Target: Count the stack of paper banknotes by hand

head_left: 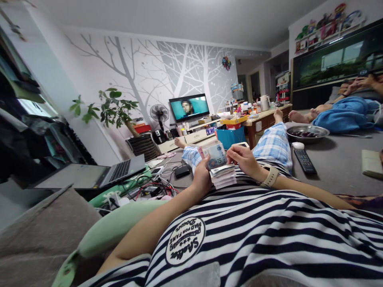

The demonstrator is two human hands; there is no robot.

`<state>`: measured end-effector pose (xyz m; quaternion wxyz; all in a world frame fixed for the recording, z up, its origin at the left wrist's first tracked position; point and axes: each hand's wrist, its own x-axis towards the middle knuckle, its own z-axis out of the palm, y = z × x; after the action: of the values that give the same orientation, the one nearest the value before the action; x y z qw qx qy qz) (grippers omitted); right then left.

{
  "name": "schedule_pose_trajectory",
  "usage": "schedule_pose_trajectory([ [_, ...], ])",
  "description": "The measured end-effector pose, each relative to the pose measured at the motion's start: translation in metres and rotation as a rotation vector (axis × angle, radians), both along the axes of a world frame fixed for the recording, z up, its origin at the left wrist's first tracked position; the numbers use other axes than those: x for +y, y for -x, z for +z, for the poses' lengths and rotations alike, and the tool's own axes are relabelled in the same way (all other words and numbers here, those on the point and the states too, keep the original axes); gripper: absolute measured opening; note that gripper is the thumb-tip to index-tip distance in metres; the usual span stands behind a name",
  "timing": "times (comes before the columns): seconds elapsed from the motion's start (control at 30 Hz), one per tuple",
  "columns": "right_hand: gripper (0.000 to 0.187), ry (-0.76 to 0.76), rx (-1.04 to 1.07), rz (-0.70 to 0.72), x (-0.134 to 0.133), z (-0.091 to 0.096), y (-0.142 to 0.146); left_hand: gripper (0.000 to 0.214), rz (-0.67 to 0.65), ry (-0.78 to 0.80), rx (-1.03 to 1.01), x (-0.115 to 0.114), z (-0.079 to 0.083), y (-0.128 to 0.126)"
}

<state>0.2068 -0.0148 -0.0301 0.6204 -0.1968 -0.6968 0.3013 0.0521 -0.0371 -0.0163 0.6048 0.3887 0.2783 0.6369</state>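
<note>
left hand (201, 175) closed round banknotes (216, 155); right hand (243, 159) half-curled just beside them, can't tell if gripping; striped shirt (239, 227) beneath.

Obstructions at the right hand (243, 160): bowl (308, 140) at 2 o'clock, remote control (305, 162) at 3; passage lies over the couch (341, 159) between remote control and notebook (370, 163). Tangled cables (166, 184) and a black box (182, 172) obstruct the left hand (203, 174) at 9 o'clock.

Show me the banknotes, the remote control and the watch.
Banknotes (214, 155): head view, face of the front note.
Remote control (305, 161): head view, middle of its buttons.
Watch (271, 176): head view, on the pale strap.
</note>
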Motion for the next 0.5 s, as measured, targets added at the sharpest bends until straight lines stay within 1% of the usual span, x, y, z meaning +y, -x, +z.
schedule_pose_trajectory([
  [0.1,0.043,0.02,0.006,-0.062,0.004,-0.001,0.0,0.022,0.015,-0.007,0.007,0.001,-0.003,0.002],
  [0.23,0.046,0.067,0.003,-0.134,0.01,-0.003,0.0,0.021,-0.004,-0.042,0.024,0.0,-0.006,0.005],
  [0.33,0.047,0.068,-0.026,-0.149,0.011,-0.004,0.0,0.021,0.015,-0.06,0.048,-0.001,-0.005,0.005],
  [0.5,0.046,0.04,-0.061,-0.173,0.012,-0.004,-0.001,0.018,0.058,-0.037,0.067,-0.002,-0.006,0.004],
])
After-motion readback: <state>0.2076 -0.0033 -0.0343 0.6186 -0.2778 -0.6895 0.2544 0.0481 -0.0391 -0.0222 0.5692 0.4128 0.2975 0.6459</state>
